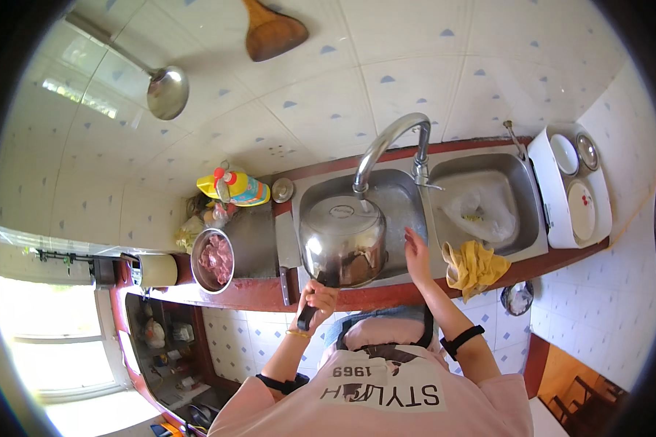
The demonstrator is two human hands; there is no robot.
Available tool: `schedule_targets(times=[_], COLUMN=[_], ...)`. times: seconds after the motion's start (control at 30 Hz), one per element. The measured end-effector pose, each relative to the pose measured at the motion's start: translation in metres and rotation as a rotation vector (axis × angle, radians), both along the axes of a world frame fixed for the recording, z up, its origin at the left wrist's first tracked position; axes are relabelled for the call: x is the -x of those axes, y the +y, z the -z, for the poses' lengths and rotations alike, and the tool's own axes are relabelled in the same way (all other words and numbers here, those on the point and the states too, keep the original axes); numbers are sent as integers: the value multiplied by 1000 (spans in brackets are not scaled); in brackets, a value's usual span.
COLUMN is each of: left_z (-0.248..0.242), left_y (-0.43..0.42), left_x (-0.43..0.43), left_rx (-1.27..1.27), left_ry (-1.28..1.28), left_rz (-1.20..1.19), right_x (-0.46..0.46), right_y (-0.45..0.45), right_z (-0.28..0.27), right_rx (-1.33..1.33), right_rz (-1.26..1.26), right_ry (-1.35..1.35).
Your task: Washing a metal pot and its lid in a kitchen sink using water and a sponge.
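My left hand (317, 305) grips the black handle of a shiny metal pot (341, 235), whose base faces up and towards me over the left sink basin (399, 191). Beneath the curved chrome faucet (396, 128), water runs at the pot's far right side. The pot's inside is hidden. To its right, my right hand (417, 254) is raised above the basin's edge with nothing in it, apart from the pot. A yellow cloth (473, 267) hangs over the counter edge just right of that hand.
A plastic bag (484, 213) lies in the right basin. Left of the sink are a kitchen knife (286, 287), a bowl of raw meat (217, 261) and a yellow detergent bottle (246, 188). A white dish rack (555, 218) stands right. A ladle (168, 93) and wooden spatula (273, 33) hang on the wall.
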State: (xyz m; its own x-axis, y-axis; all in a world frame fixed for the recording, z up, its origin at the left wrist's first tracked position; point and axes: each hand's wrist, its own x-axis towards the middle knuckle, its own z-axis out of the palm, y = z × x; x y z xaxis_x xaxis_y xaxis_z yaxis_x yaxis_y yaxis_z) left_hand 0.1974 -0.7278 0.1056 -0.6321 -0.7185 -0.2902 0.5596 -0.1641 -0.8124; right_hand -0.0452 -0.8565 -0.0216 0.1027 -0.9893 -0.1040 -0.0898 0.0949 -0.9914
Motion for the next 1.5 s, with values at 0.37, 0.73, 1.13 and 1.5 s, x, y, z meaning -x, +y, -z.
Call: schedule_targets(times=[0.37, 0.73, 1.13, 1.5], left_z=[-18, -24, -93, -66], left_y=[58, 41, 22, 46], left_x=[-3, 0, -29, -18], left_rx=[285, 175, 417, 875], left_ry=[-112, -169, -1741, -2574], left_rz=[-67, 123, 781, 1188], right_x=[9, 10, -9, -48], right_y=[-165, -91, 0, 74], right_z=[-13, -52, -46, -4], right_rx=[-371, -404, -888, -1076], right_rz=[473, 228, -534, -170], right_ry=[-1010, -435, -668, -1238])
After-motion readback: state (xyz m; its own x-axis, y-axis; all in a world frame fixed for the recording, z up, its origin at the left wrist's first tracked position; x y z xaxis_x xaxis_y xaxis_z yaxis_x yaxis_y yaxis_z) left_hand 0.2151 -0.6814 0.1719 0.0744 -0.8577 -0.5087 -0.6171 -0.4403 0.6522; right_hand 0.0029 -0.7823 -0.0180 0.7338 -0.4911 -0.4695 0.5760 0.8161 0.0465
